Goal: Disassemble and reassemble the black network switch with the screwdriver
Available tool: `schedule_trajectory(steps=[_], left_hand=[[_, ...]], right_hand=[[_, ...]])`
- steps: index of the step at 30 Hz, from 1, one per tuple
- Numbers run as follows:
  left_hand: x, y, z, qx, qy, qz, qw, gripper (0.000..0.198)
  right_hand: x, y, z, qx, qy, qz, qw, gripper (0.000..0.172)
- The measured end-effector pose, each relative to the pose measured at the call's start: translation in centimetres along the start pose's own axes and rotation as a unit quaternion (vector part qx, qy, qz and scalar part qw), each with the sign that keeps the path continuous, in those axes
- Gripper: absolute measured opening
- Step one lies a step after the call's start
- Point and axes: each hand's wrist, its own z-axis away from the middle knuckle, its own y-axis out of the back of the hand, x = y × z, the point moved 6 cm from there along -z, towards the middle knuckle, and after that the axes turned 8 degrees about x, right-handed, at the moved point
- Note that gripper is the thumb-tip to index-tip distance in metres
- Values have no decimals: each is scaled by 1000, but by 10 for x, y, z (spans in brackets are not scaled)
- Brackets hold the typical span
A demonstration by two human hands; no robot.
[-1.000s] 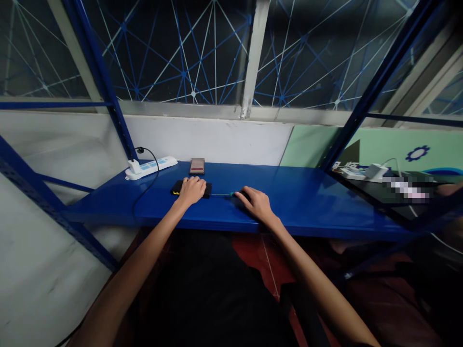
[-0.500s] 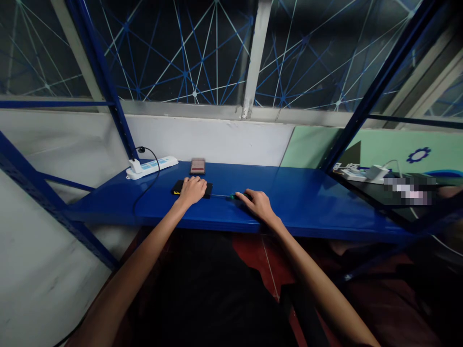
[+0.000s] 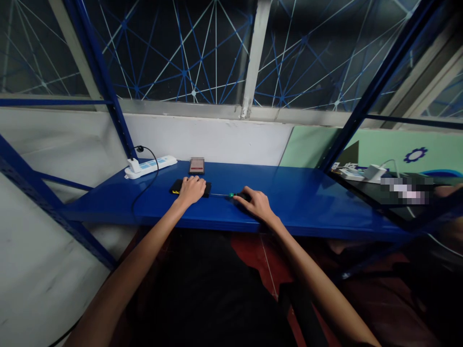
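My left hand (image 3: 194,190) lies over a flat black box (image 3: 176,186) with a yellow label on its near left side. Its fingers grip the box from above, pressing it to the blue table (image 3: 289,188). In my right hand (image 3: 258,202) is a screwdriver (image 3: 231,195) with a black and green handle, the fingers closed round it. The thin shaft runs left, nearly level with the tabletop, and its tip meets the right side of the box. What the tip touches there is too small to make out.
Behind the box lies a small case with a clear lid (image 3: 197,165). A white power strip (image 3: 152,166) with a plugged-in black cable (image 3: 144,188) sits at the back left. Blue rack posts (image 3: 123,126) flank the table. At far right are chargers (image 3: 374,172) and part of another person.
The fingers of my right hand have shifted on the screwdriver handle, and its green collar shows more clearly. My left hand and the box stay in place.
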Motion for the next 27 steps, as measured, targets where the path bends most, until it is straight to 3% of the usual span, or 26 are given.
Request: schedule_trajectory(steps=[5, 9, 16, 27], left_hand=[[0, -2, 1, 14, -1, -6, 1000, 46], [-1, -4, 1, 14, -4, -12, 1000, 47], [2, -1, 0, 4, -3, -9, 1000, 47], [1, -3, 1, 13, -8, -17, 1000, 45]], right_hand=[[-7, -3, -1, -35, -2, 47, 998, 58], [-8, -3, -1, -34, 9, -3, 999, 45], [-1, -4, -1, -31, 7, -37, 999, 38], [-2, -5, -2, -51, -32, -19, 998, 58]])
